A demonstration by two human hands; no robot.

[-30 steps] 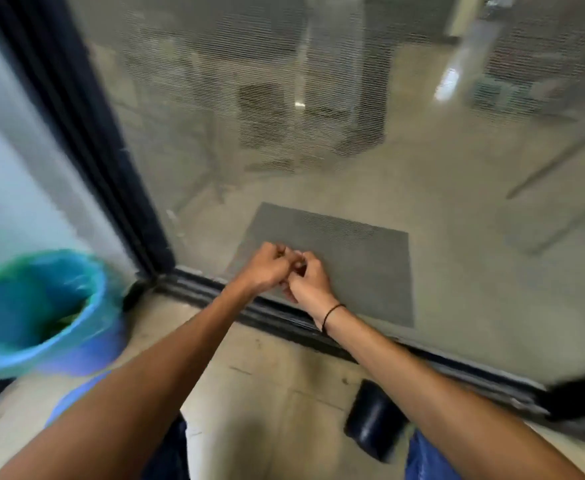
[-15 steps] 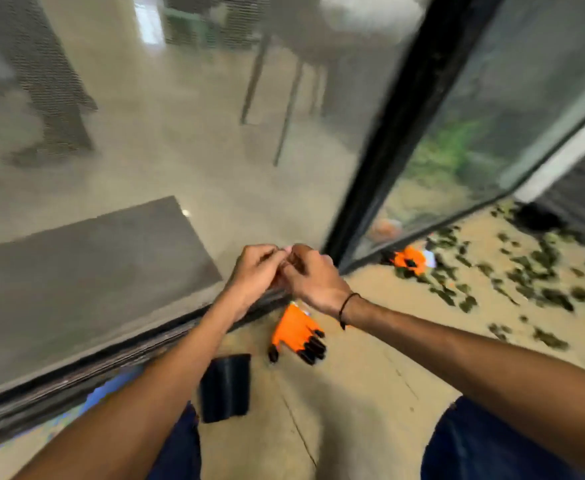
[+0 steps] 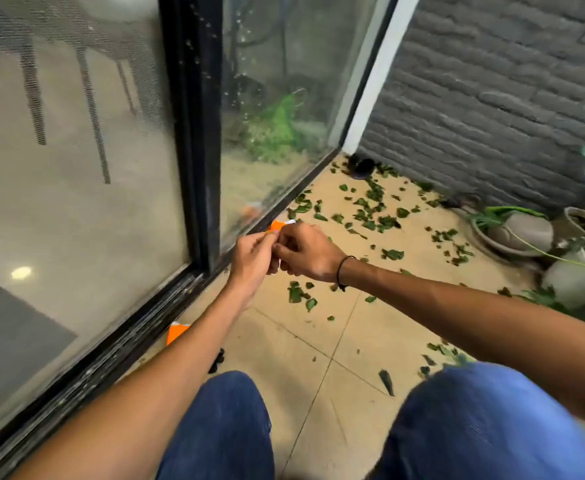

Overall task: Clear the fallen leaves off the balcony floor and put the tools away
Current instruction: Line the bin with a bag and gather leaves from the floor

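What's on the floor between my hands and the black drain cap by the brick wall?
In the head view, scattered green leaves lie on the tiles between the hands and the cap; nothing else shows there.

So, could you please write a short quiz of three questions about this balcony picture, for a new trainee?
1. True or false: the fallen leaves are already cleared off the balcony floor.
2. What is on the wrist of the right hand? A) a watch B) a thin black band C) nothing
3. Fill in: the left hand and the right hand meet in front of the sliding glass ____.

Key: 1 false, many leaves lie scattered on the tiles. 2 B. 3 door.
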